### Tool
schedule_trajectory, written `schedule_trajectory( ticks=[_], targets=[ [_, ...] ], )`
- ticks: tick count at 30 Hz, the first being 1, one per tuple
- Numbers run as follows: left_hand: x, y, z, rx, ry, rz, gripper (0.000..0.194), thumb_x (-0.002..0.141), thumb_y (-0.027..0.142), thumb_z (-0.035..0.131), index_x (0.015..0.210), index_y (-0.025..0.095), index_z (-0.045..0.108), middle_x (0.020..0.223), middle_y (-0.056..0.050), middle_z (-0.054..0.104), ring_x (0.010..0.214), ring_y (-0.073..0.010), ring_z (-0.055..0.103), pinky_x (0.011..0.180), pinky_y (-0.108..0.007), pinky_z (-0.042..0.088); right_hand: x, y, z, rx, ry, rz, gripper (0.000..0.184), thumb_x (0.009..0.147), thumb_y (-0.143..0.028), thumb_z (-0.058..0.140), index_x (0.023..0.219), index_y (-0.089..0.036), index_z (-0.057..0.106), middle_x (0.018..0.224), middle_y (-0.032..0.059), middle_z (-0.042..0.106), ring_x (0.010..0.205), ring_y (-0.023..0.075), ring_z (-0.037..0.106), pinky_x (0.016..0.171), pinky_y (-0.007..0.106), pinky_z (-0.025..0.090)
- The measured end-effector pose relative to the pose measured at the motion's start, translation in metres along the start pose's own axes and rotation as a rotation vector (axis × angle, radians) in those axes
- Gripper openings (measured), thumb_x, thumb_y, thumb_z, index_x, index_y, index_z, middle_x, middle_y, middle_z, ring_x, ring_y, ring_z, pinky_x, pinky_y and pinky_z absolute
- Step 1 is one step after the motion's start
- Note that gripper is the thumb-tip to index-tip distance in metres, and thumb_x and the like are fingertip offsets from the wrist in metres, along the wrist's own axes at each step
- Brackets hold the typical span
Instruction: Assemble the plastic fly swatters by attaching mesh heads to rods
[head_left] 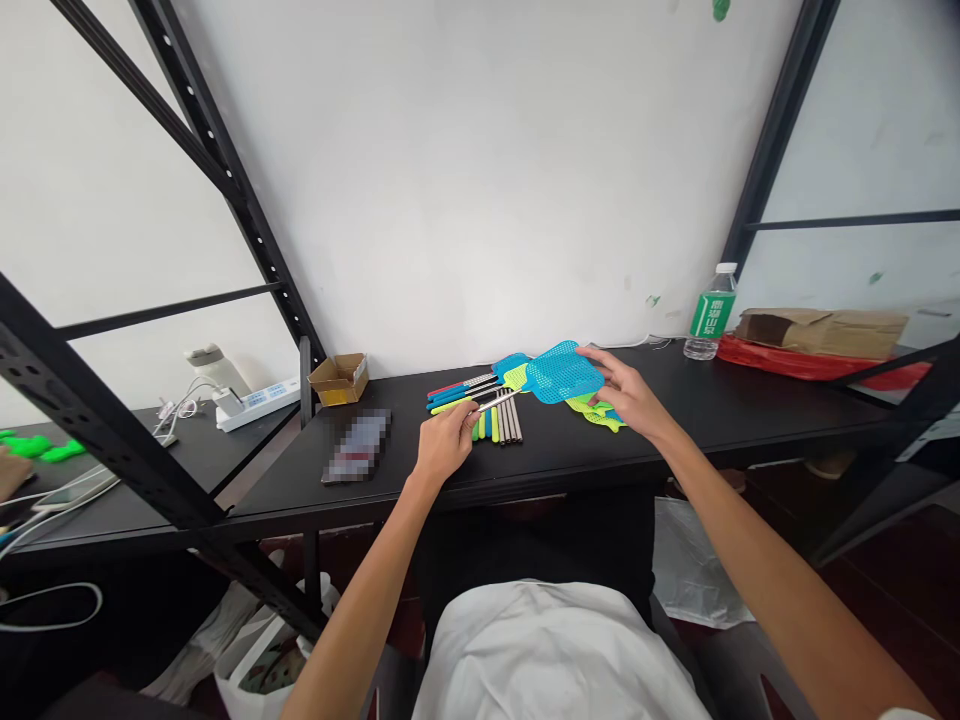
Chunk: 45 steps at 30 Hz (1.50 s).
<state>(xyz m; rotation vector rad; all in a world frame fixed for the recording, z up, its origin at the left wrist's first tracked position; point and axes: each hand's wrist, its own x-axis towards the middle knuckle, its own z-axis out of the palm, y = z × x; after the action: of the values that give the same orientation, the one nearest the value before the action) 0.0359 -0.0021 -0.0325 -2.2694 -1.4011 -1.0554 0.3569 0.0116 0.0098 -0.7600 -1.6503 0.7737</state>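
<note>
My left hand is pinching the thin handle of a light, floppy blue fly swatter; my right hand is spreading its fingers beside the mesh head.

Head-worn camera, sole view: looks forward and down from the person's head onto a black bench close ahead, white wall at 12 o'clock, left hand and right hand near centre, white-clad chest at 6 o'clock.

Bright, even light on the white wall, source apparently overhead; faint shadows under left hand and right hand; shelf post bowed near the edge.
</note>
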Motion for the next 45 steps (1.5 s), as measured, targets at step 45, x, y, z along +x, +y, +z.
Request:
schedule_trajectory(
  ticks=[45],
  targets=[
    [0.001, -0.001, 0.001, 0.002, 0.018, 0.044, 0.029, 0.100, 0.040, 0.041, 0.106, 0.023, 0.064, 0.100, -0.005, 0.073, 0.083, -0.0171, 0.067, 0.065, -0.025, 0.042, 0.001, 0.012, -0.003, -0.271, 0.217, -0.050, 0.044, 0.082, -0.048, 0.065, 0.116, -0.020, 0.068, 0.077, 0.0044, 0.070, 0.060, 0.0192, 0.061, 0.055, 0.031, 0.048]
  ],
)
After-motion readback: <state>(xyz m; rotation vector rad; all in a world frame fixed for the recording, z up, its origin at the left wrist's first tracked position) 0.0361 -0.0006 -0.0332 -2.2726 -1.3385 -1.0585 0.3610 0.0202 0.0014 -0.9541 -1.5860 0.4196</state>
